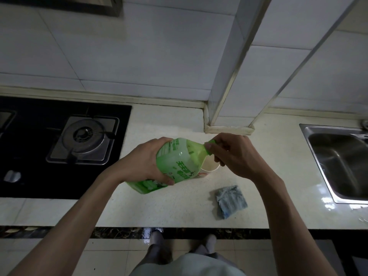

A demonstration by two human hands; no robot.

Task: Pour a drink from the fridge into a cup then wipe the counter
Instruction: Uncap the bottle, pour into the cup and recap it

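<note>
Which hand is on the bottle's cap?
The right hand: it pinches the green cap by the cup, while the left hand grips the bottle body.

Hob (pixel 25 148) left, sink (pixel 338 166) right; bottle (pixel 179 156) above cup (pixel 211 166), seemingly on counter (pixel 169 208); cloth (pixel 231 202) nearer, right.

This is a home kitchen. A black glass hob (pixel 39 176) with a gas burner (pixel 84 138) is set into the left end of a pale speckled counter (pixel 169 208), and a steel sink (pixel 342 156) is sunk into its right end. White tiles (pixel 139 56) cover the wall behind, along the counter's back edge.
</note>
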